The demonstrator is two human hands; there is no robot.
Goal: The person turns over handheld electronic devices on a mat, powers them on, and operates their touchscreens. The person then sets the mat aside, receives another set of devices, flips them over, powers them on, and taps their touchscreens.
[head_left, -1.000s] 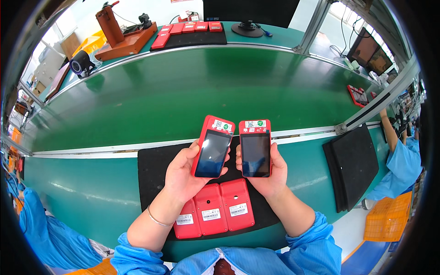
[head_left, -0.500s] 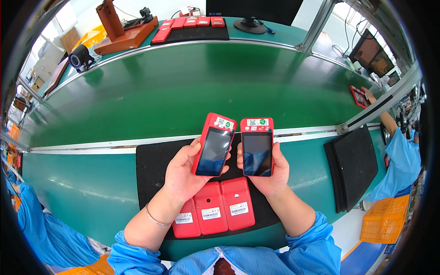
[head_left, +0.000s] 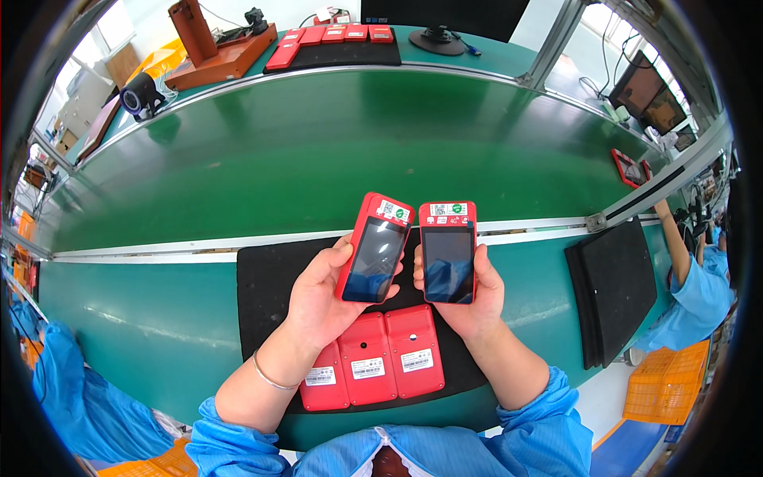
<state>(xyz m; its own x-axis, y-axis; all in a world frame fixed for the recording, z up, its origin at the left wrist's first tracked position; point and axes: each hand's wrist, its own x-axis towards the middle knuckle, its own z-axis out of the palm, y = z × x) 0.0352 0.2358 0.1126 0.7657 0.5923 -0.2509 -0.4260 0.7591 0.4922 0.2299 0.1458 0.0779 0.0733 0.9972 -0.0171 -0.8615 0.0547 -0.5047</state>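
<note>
My left hand (head_left: 319, 290) is closed around a red handheld terminal (head_left: 373, 261) with a dark screen, tilted to the right. My right hand (head_left: 474, 306) grips a second red handheld terminal (head_left: 448, 262) almost upright beside it, screen up. Both bear white labels and a green round sticker above their screens. Below my hands, three more red terminals (head_left: 368, 388) lie back side up in a row on a black mat (head_left: 266, 290). My left forearm partly covers the leftmost of them.
Beyond the mat runs a green conveyor belt (head_left: 318, 151) with a metal rail. Another red device (head_left: 630, 168) sits at its right end near a co-worker's arm (head_left: 675, 238). Black pads (head_left: 608, 294) are stacked on the right. Across the belt are red units (head_left: 334, 33) and a monitor (head_left: 445, 14).
Both terminals stay in my hands, hardly moved. At the right, the co-worker's hand has drawn back from the red device on the belt.
</note>
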